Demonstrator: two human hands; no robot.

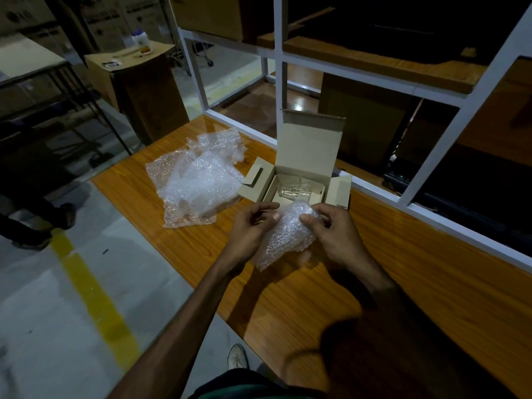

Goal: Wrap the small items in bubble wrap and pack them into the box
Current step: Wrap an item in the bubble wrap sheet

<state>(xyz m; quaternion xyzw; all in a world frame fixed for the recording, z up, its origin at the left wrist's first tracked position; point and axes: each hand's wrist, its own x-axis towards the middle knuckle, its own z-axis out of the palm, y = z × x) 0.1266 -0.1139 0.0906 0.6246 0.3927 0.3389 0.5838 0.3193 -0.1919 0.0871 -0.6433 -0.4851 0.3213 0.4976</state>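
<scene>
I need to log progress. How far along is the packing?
Partly done. The box stands open with some clear items already inside, though I can't tell how many. In hand: both the left hand and right hand grip a bundle of bubble wrap above the table. Left: placing that bundle in the box. Spare wrap lies beside the box.

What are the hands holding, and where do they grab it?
Both hands hold one bundle of bubble wrap above the table. The left hand pinches its upper left edge; the right hand pinches its upper right edge. What is inside cannot be seen.
</scene>
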